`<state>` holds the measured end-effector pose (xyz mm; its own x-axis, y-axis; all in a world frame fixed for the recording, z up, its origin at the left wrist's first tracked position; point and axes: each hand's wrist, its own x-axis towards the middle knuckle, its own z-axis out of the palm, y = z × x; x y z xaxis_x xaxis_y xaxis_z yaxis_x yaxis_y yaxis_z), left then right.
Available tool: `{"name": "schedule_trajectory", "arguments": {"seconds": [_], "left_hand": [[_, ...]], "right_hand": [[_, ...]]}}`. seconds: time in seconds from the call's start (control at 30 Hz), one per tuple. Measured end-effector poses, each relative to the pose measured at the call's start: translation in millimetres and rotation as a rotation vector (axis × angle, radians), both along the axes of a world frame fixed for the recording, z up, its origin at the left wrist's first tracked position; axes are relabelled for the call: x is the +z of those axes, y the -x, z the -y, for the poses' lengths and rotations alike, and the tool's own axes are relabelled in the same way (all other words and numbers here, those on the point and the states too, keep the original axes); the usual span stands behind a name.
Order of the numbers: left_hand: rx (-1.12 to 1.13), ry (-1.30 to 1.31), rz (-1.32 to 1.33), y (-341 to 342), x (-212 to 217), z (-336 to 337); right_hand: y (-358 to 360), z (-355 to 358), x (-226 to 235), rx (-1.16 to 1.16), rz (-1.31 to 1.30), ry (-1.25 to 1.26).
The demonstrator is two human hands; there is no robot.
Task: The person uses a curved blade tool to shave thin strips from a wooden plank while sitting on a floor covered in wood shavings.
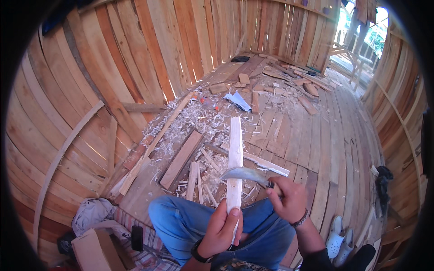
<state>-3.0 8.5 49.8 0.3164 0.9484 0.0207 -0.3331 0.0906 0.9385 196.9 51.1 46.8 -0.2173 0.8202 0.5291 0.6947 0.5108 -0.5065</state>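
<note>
My left hand (222, 228) is closed round the lower end of a long pale strip of wood (235, 151), which stands out upright in front of my lap. A curved knife (246, 174) with a dark handle is in the closed fist of my right hand (287, 198). Its blade lies across the middle of the strip, the tip passing beyond the strip's left edge. Both hands are over my crossed legs in blue jeans (181, 219).
Wood shavings (190, 119) cover the floor ahead, with a thick plank (181, 159) lying among them. Offcuts (309, 89) are heaped farther back. A cardboard box (97, 250) and a phone (137, 238) are at my left; pale clogs (335, 237) stand at my right.
</note>
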Motion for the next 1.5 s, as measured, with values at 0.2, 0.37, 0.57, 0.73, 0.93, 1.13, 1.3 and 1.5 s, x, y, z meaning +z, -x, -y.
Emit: {"name": "schedule_trajectory", "arguments": {"seconds": [0.2, 0.37, 0.57, 0.73, 0.93, 1.13, 1.3, 1.5], "left_hand": [[-0.013, 0.048, -0.029, 0, -4, 1], [-0.047, 0.031, -0.034, 0, -9, 1], [-0.090, 0.054, -0.007, -1, -5, 2], [-0.094, 0.043, 0.002, -1, -6, 5], [-0.126, 0.002, -0.032, -1, -3, 9], [-0.106, -0.026, -0.058, -7, -1, 16], [-0.088, -0.031, -0.071, -11, 9, 17], [-0.076, -0.024, -0.099, -10, 9, 19]], "right_hand": [[-6, -16, 2, -0.048, 0.005, -0.034], [-3, -2, 1, 0.016, 0.033, 0.013], [-2, 5, 6, 0.070, 0.038, -0.004], [-6, 5, 6, 0.026, 0.017, 0.038], [-11, 5, 12, -0.044, 0.004, 0.060], [-19, -1, 18, -0.076, 0.000, -0.030], [-18, 8, 16, 0.011, 0.071, -0.086], [-16, 11, 20, -0.006, 0.080, -0.020]]}}
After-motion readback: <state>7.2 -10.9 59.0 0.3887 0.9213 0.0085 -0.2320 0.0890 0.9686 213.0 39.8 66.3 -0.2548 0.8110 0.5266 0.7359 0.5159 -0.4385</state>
